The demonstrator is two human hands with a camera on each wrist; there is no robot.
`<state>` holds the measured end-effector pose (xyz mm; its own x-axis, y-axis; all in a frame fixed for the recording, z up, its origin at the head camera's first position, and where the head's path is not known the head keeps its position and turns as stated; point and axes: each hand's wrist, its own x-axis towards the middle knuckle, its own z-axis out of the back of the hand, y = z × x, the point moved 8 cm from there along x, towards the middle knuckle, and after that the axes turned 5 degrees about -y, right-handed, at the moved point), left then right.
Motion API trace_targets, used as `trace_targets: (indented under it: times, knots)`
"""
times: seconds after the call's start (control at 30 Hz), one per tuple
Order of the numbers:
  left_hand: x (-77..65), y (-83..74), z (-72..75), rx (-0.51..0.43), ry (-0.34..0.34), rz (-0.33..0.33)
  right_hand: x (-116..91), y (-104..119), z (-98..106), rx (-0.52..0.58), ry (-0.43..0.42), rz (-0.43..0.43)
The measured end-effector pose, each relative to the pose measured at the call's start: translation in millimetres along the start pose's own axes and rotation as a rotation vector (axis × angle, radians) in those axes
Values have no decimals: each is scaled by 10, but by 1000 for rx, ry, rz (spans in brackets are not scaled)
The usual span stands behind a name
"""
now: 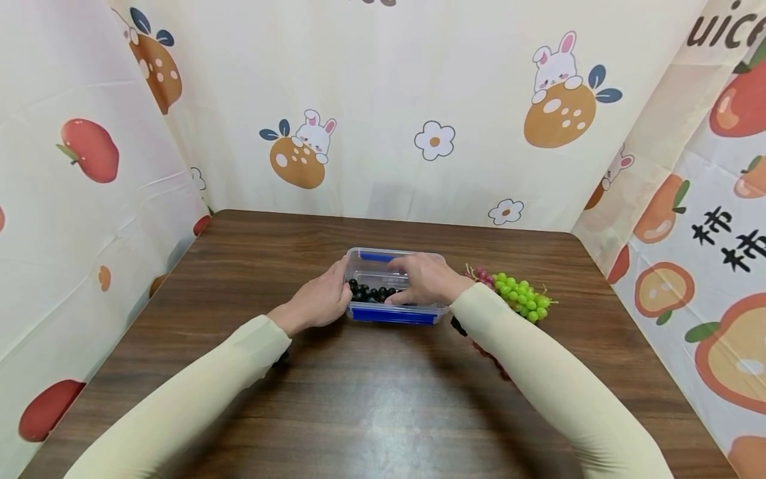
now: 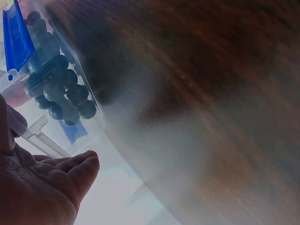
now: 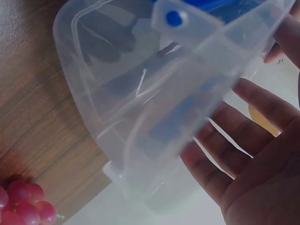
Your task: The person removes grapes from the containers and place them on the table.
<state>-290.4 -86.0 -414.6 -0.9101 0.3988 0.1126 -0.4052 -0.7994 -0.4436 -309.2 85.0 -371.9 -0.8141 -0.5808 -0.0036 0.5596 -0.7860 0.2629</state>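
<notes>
A clear plastic food container [image 1: 391,309] with blue side clips stands on the table. Black grapes [image 1: 372,293] lie inside it, toward its left end. My left hand [image 1: 318,297] holds that end from outside, thumb toward the near corner and fingers toward the far one. In the left wrist view, the black grapes [image 2: 65,91] show through the wall, above the left hand [image 2: 47,180]. Over the right part of the container reaches my right hand [image 1: 427,278], fingers pointing left and spread from the thumb. The right wrist view shows this hand [image 3: 243,154] with extended fingers and a bare palm.
Green grapes [image 1: 522,297] lie right of the container, with purple-red grapes [image 1: 481,276] beside them. Something black [image 1: 459,326] and something red peek out beside the right sleeve. A small dark thing [image 1: 281,358] shows under the left sleeve. Printed curtains [image 1: 383,133] surround the table.
</notes>
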Motion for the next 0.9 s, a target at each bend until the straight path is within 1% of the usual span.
trace_targets:
  times: [0.27,0.53,0.73,0.9]
  knots:
    - [12,14,-11,-5,-10,-2,56,-11,-93,12,61,16]
    - [19,22,-8,-6,-10,6,114,36,-127,-20,105,56]
    - [23,33,-7,-7,-12,6,166,70,-138,-51,120,61]
    - [21,31,-10,-10,-8,6,215,97,-178,-42,146,40]
